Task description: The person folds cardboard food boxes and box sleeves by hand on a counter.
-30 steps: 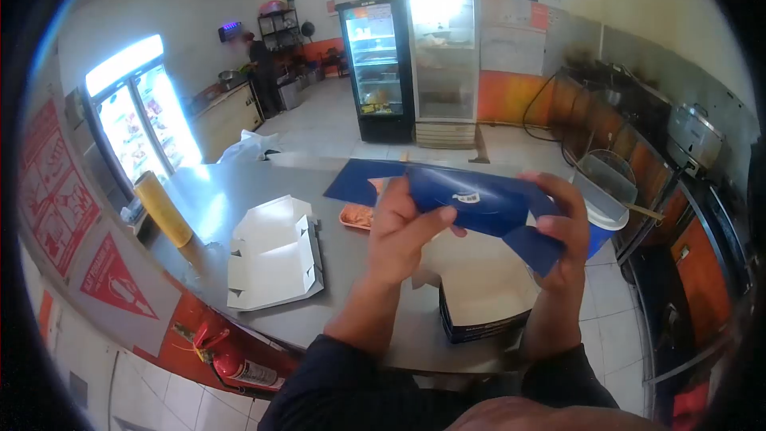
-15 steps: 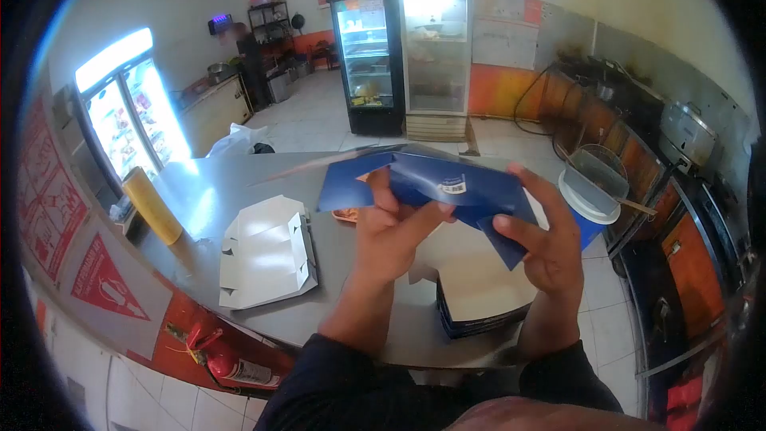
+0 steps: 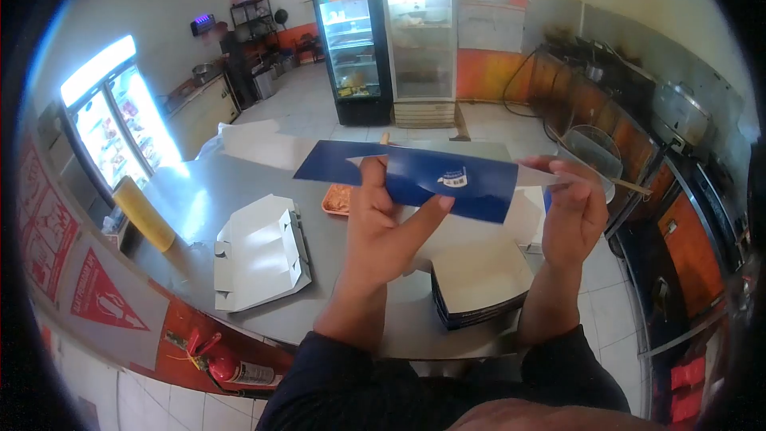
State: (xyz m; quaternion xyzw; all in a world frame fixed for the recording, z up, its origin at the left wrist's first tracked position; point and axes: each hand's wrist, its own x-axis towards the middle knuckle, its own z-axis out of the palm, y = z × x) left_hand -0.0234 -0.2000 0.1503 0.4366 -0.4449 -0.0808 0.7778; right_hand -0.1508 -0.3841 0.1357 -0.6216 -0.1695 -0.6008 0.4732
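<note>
Over the table I hold a partly folded cardboard box (image 3: 415,175), blue on its outer side with a small printed label, pale inside. My left hand (image 3: 383,231) grips its near side, thumb on the blue face and fingers behind it. At the box's right end, my right hand (image 3: 573,211) has its fingers closed at a pale flap. Below lies a stack of flat cardboard blanks (image 3: 483,275) with pale tops and dark edges. To the left, a white opened box (image 3: 259,251) with raised side walls rests on the table.
The metal table (image 3: 335,287) spans the front. A red tray of food (image 3: 337,199) sits behind my left hand, and a yellow roll (image 3: 144,214) stands at the left edge. A fire extinguisher (image 3: 231,369) hangs below left; a pot (image 3: 681,112) stands on the right counter.
The box's blue face has levelled out and its right end flap now points outward. My right hand has shifted right and opened from the box's underside toward that flap. The view has tilted slightly.
</note>
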